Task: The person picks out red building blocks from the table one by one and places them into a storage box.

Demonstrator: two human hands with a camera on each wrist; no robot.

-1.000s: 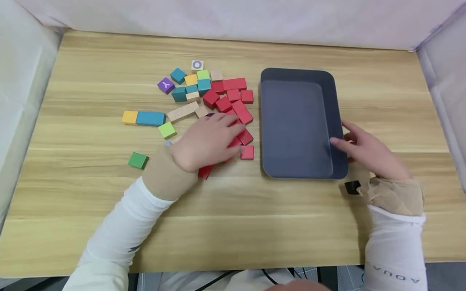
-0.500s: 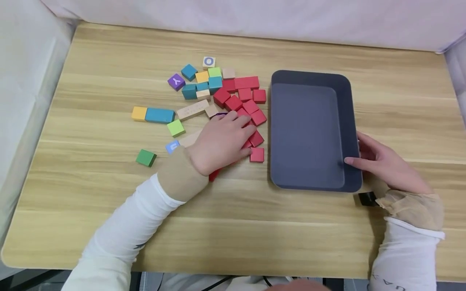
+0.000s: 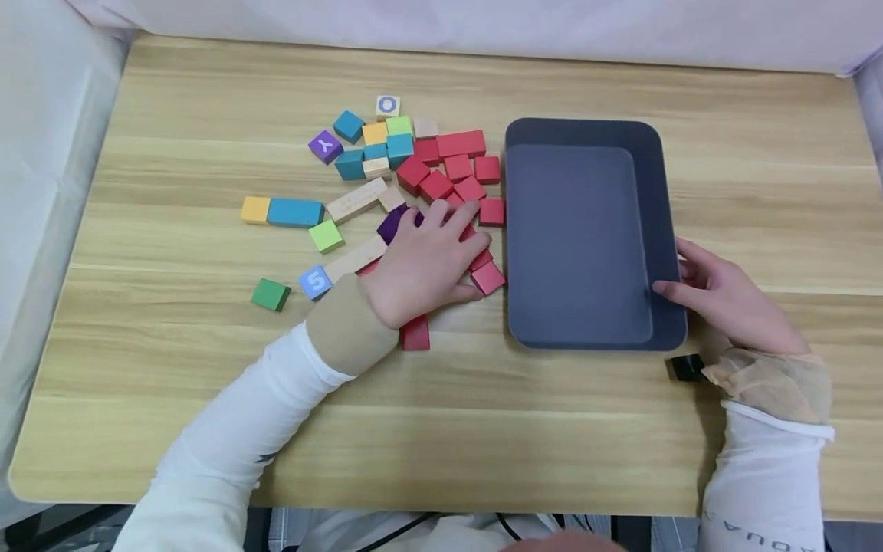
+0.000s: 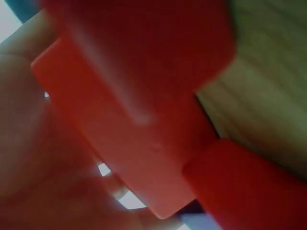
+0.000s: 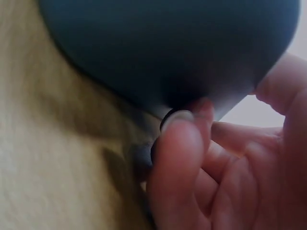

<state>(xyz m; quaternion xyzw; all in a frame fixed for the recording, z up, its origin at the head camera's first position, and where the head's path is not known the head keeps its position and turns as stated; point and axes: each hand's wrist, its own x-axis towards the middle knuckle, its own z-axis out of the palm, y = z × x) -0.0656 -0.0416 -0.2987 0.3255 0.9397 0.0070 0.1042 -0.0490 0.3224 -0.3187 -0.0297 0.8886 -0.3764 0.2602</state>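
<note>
My left hand (image 3: 424, 264) lies palm down over a cluster of red blocks (image 3: 436, 186), its fingers spread. Under that palm, the left wrist view has several red blocks (image 4: 120, 139) close up, and the hand hides part of the cluster. A dark purple block (image 3: 390, 225) touches or nearly touches its fingers. On the right, a dark grey rectangular tray (image 3: 572, 245) has nothing in it. My right hand (image 3: 731, 299) pinches the tray's right wall, thumb over the rim and fingers outside; the tray wall (image 5: 158, 48) fills the top of the right wrist view.
Left of the red blocks lie a blue S block (image 3: 315, 282), a green block (image 3: 270, 294), a long blue block (image 3: 295, 213) and a purple Y block (image 3: 326, 146). A small black object (image 3: 687, 368) lies by the right wrist. White sheeting (image 3: 455, 27) stands behind the table.
The left hand's fingers have spread wider, and red blocks around them have shifted, some toward the tray. The S block and purple block show more. The right hand keeps its hold; the view has shifted.
</note>
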